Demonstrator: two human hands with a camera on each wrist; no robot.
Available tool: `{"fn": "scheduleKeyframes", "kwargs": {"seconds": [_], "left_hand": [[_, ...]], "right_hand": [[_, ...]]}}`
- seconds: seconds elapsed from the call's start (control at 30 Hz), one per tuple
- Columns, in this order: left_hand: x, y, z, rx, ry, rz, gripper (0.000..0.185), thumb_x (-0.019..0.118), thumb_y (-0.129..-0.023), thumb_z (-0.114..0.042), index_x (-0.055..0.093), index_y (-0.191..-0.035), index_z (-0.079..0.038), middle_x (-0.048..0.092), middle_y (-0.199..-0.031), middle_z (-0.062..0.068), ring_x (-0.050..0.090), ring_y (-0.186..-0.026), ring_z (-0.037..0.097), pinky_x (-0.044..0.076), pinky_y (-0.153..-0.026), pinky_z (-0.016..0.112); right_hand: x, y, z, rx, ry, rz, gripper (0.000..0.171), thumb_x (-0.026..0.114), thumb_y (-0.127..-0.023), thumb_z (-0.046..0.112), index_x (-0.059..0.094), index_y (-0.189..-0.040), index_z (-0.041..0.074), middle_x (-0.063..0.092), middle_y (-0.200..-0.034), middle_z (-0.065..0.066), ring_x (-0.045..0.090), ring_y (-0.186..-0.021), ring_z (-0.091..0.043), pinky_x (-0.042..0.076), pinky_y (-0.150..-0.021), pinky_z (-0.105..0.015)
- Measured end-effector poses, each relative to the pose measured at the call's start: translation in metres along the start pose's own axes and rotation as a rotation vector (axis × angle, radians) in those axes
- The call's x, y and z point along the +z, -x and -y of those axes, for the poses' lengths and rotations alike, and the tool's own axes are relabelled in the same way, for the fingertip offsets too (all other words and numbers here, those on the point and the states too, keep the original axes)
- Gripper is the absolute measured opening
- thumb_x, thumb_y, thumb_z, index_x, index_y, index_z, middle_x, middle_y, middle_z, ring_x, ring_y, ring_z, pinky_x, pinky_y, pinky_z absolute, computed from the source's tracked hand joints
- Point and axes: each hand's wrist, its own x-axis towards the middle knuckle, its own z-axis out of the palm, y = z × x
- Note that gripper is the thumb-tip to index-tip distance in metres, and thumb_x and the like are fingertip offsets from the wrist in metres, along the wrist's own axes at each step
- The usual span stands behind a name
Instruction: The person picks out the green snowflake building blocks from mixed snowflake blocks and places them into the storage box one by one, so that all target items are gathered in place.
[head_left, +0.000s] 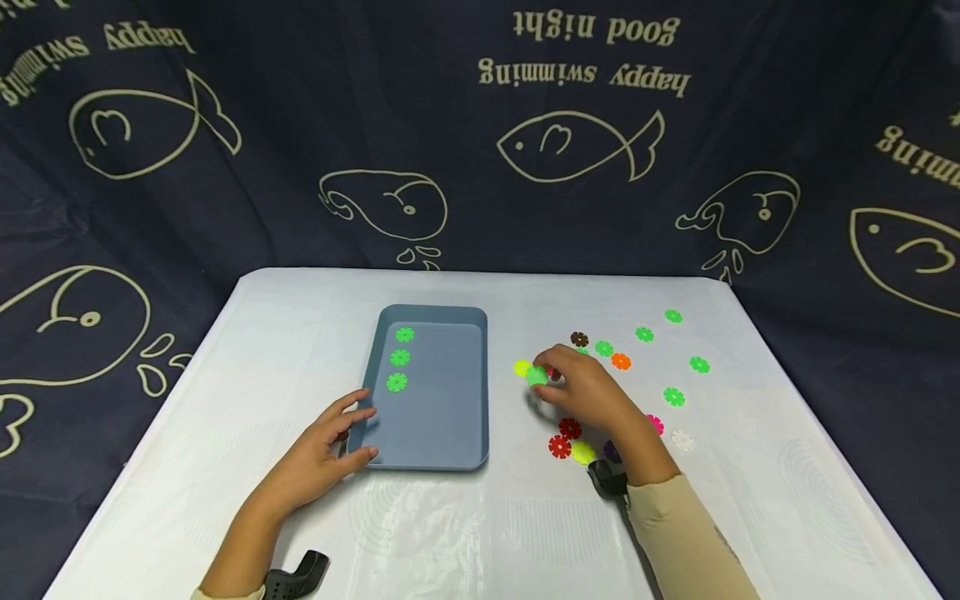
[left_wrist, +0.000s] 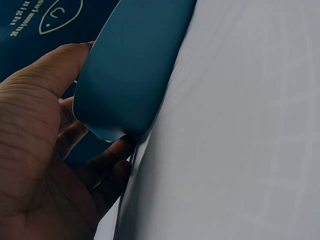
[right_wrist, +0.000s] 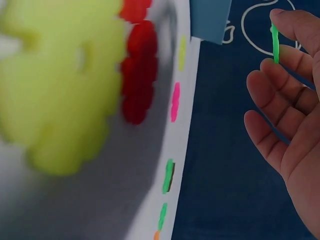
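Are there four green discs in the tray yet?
No, the tray holds only three green discs in a column, and the right hand pinches another one outside it.

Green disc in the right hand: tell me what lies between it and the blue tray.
Nothing visible does. The right hand pinches the green disc just right of the blue tray; only bare white table lies between. The yellow disc sits beside it, slightly farther back.
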Motion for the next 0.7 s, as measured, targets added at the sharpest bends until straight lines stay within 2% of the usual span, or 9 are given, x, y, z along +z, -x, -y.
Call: {"fn": "scheduleKeyframes", "kwargs": {"seconds": [0.17, 0.23, 0.3, 0.47, 0.7], "left_hand": [[0.000, 0.000, 0.001, -0.001, -0.004, -0.003, 0.059, 0.077, -0.089, -0.031, 0.057, -0.138, -0.004, 0.033, -0.157, 0.004, 0.046, -0.133, 0.029, 0.046, -0.101, 0.030], [0.000, 0.000, 0.002, -0.006, -0.006, -0.002, 0.060, 0.077, -0.089, -0.032, 0.057, -0.138, -0.004, 0.033, -0.158, 0.004, 0.046, -0.133, 0.028, 0.045, -0.100, 0.024], [0.000, 0.000, 0.002, -0.005, -0.003, -0.002, 0.061, 0.077, -0.089, -0.033, 0.057, -0.138, -0.004, 0.033, -0.158, 0.004, 0.046, -0.133, 0.028, 0.045, -0.100, 0.025], [0.000, 0.000, 0.001, -0.006, 0.008, -0.001, 0.061, 0.077, -0.089, -0.033, 0.057, -0.139, -0.004, 0.033, -0.158, 0.003, 0.045, -0.134, 0.026, 0.042, -0.098, 0.017], [0.001, 0.000, 0.001, -0.006, 0.003, -0.009, 0.060, 0.077, -0.089, -0.032, 0.057, -0.138, -0.004, 0.033, -0.158, 0.003, 0.045, -0.134, 0.028, 0.042, -0.099, 0.018]], "right_hand": [[-0.003, -0.009, 0.005, -0.011, 0.005, 0.004, 0.026, 0.079, -0.087, 0.019, 0.067, -0.109, 0.012, 0.064, -0.104, 0.003, 0.061, -0.088, -0.017, 0.053, -0.078, -0.034], [-0.004, -0.012, 0.008, -0.017, -0.004, 0.009, 0.026, 0.078, -0.087, 0.019, 0.067, -0.109, 0.011, 0.063, -0.104, 0.003, 0.061, -0.089, -0.019, 0.052, -0.079, -0.035], [-0.003, -0.015, 0.009, -0.029, -0.010, 0.012, 0.025, 0.078, -0.087, 0.019, 0.067, -0.108, 0.011, 0.063, -0.104, 0.003, 0.061, -0.090, -0.020, 0.052, -0.080, -0.035], [-0.002, -0.024, 0.016, -0.045, -0.019, 0.011, 0.024, 0.078, -0.087, 0.019, 0.066, -0.108, 0.012, 0.063, -0.101, 0.003, 0.063, -0.090, -0.020, 0.053, -0.079, -0.034], [0.003, -0.040, 0.029, -0.090, -0.018, 0.025, 0.025, 0.077, -0.088, 0.019, 0.066, -0.109, 0.011, 0.062, -0.101, 0.003, 0.063, -0.087, -0.022, 0.052, -0.075, -0.032]]}}
